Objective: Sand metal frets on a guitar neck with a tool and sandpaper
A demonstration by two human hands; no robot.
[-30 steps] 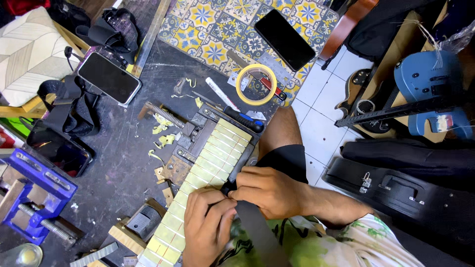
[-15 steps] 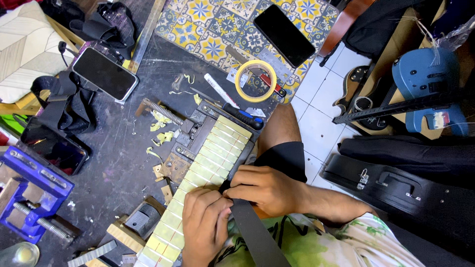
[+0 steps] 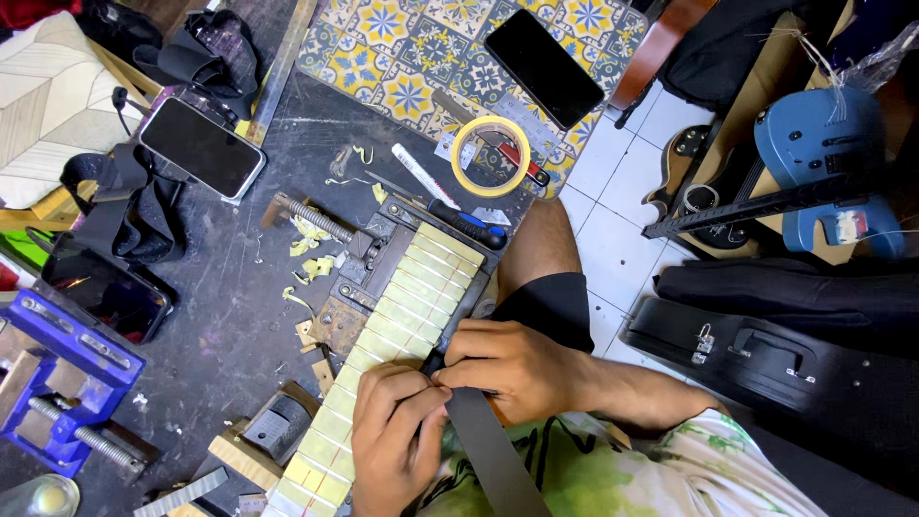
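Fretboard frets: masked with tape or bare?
Masked. Yellowish tape strips cover the guitar neck between the frets; both hands, left hand and right hand, press on it.

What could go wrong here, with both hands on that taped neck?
1. The left hand and right hand pinch a small tool at the edge of the masked fretboard; a slip could nick a finger or the wood.
2. The utility knife lies just beyond the fretboard's end, and might get knocked.

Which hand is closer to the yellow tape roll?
The right hand is closer, lying below the yellow tape roll. The left hand sits lower still and further left.
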